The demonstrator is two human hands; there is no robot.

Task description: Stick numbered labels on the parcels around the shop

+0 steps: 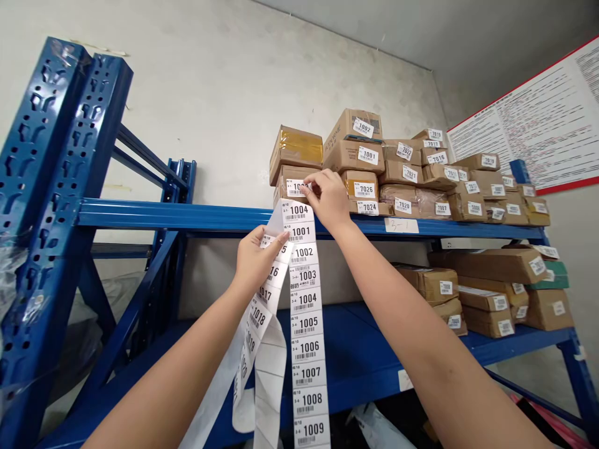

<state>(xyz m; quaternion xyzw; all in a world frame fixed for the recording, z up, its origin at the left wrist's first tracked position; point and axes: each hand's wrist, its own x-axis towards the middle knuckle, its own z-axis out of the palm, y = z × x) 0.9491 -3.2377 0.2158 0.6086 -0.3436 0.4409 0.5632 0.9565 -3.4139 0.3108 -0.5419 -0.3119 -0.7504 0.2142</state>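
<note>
My left hand (253, 255) is closed, thumb over fingers, on a long strip of white barcode labels (309, 347). The strip hangs down in several lengths, with printed numbers such as 1004 at its top and 1009 lower down. A single white label (294, 188) lies on the front of a small cardboard box (299, 172) on the upper shelf. My right hand (331, 196) reaches to that box, thumb and index finger pinched at the label's right edge and covering part of its number. A box with shiny yellow tape (301, 145) sits on top.
Many labelled cardboard parcels (358, 156) are stacked to the right along the blue upper shelf beam (210, 216). More boxes (482, 302) stand on the lower shelf. Blue rack uprights (100, 125) rise at the left. A red-edged notice board (538, 118) hangs at the right.
</note>
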